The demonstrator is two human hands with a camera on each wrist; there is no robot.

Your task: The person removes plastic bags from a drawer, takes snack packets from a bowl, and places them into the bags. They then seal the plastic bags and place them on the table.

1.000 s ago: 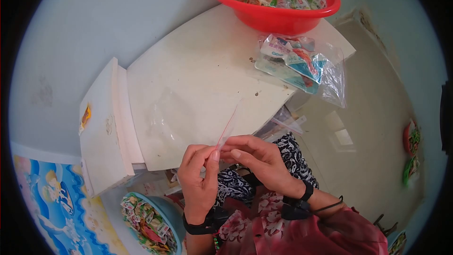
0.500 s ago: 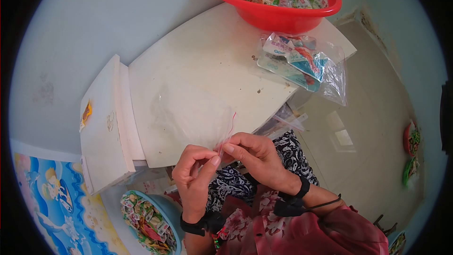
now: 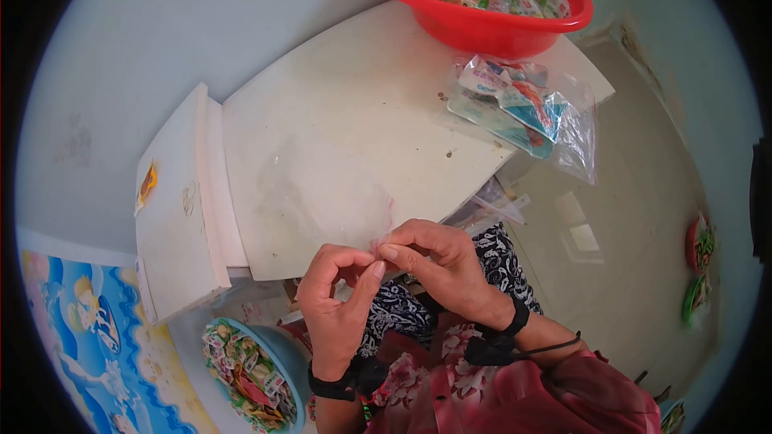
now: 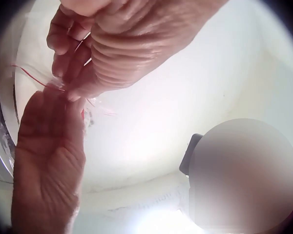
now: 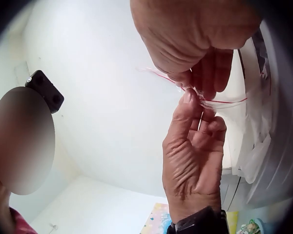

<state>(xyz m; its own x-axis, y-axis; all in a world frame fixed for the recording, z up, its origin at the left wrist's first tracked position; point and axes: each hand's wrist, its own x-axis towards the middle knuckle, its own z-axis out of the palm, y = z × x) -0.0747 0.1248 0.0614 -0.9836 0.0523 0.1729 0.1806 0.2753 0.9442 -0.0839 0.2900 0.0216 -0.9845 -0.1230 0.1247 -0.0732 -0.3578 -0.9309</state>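
A clear plastic bag (image 3: 338,197) with a thin red line along its edge extends from the fingertips over the white table. The left hand (image 3: 338,301) pinches the bag's edge between thumb and forefinger. Close against it, the right hand (image 3: 442,269) pinches the same edge. In the left wrist view the left hand (image 4: 136,44) is above and the right hand (image 4: 49,156) below, with the red line (image 4: 34,78) between them. The right wrist view shows the red line (image 5: 224,102) running out both sides of the fingertips.
A red basin (image 3: 482,28) of packaged food stands at the table's (image 3: 354,96) far end. Nearer lies a clear bag with printed packets (image 3: 511,108). A blue basin (image 3: 293,378) of small packets is at lower left, beside a white raised panel (image 3: 173,209).
Both hands have shifted their pinch along the bag's edge, and the right thumb has closed onto it. The bag's red line, upright earlier, now shows less above the fingers.
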